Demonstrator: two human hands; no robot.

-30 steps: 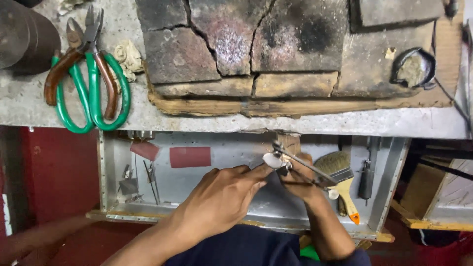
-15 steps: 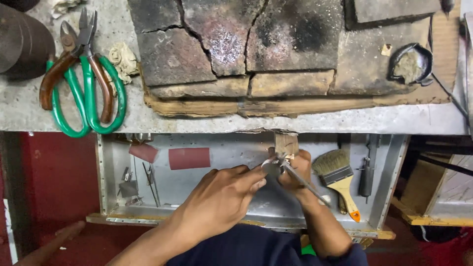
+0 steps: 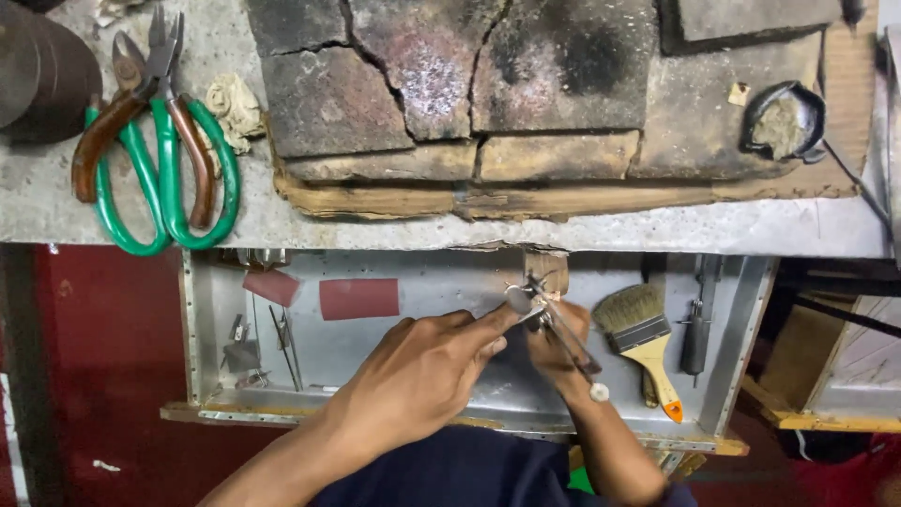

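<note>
Head view shows a grey workbench (image 3: 582,233) carrying cracked, scorched fire bricks (image 3: 469,75), placed as a heat-proof bed. Green-handled shears (image 3: 174,174) and brown-handled pliers (image 3: 113,131) lie at its left end, within reach. Below, an open metal tray drawer (image 3: 422,282) sits over the lap, presumably to catch filings, and holds a paint brush (image 3: 643,333) and red abrasive strips (image 3: 358,299). A wooden bench pin (image 3: 547,268) juts from the bench edge as a rest. Left hand (image 3: 422,371) pinches a small silver-coloured piece (image 3: 518,300) against the pin, fingers closed on it. Right hand (image 3: 558,347) grips a slim metal tool (image 3: 563,333), possibly a saw frame or dividers; the view is too small to tell.
</note>
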